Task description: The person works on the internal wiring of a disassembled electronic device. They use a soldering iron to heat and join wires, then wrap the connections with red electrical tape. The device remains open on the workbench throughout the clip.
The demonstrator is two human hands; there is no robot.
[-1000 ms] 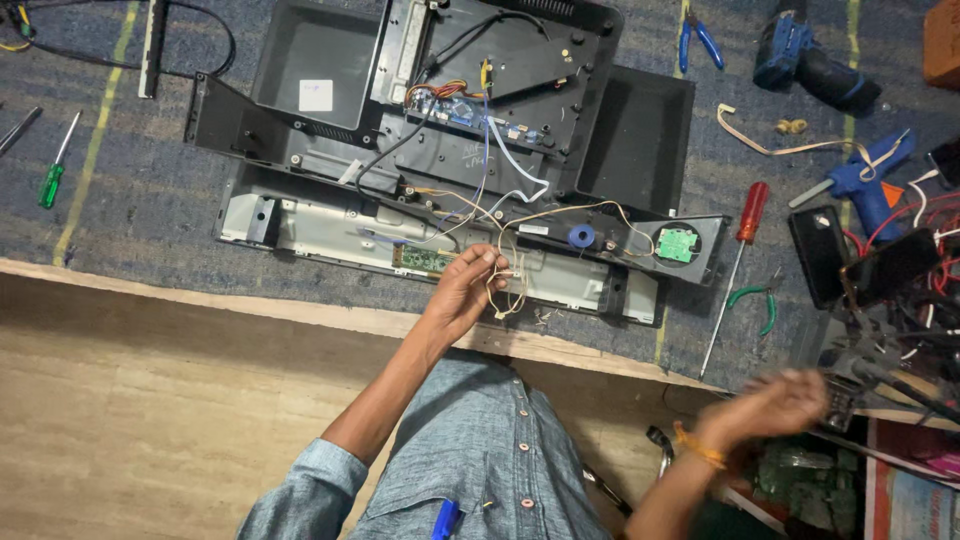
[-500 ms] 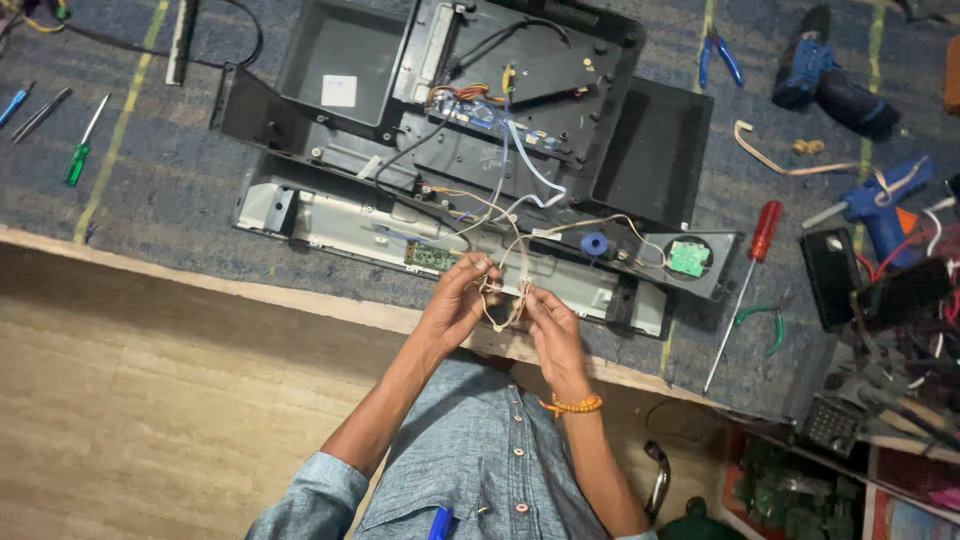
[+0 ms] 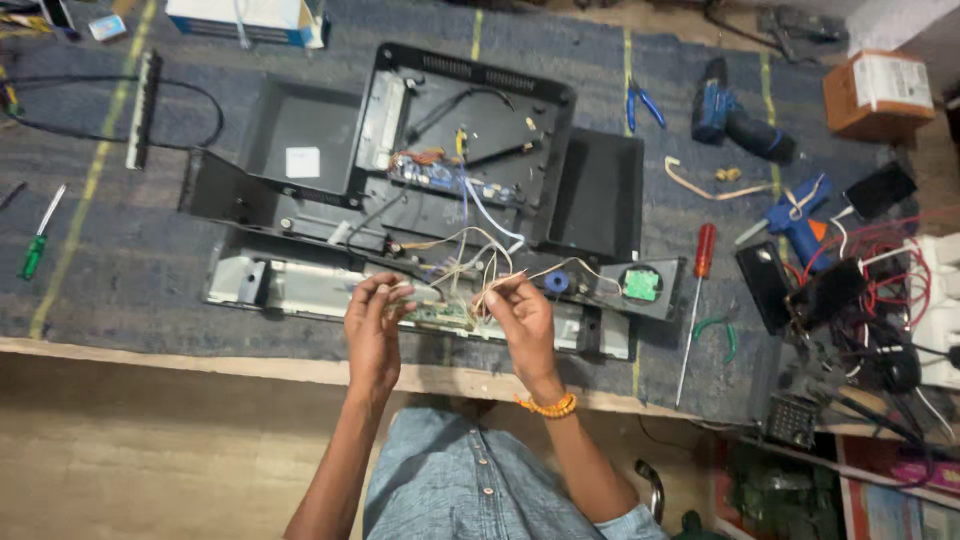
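Both hands pinch a bundle of thin wires over the opened black device casing [image 3: 600, 200] at the table's [image 3: 150, 290] near edge.

Left hand [image 3: 375, 325] and right hand [image 3: 520, 318], fingers curled shut on the wires [image 3: 470, 262], wrists raised, forearms converging from below. The wires judged light, limp and fragile at the solder joints; best held by the insulation, away from the green circuit board [image 3: 445, 315] beneath.

Screwdriver [image 3: 697, 300] right of casing [image 3: 420, 190]; drill [image 3: 735, 115] behind screwdriver.
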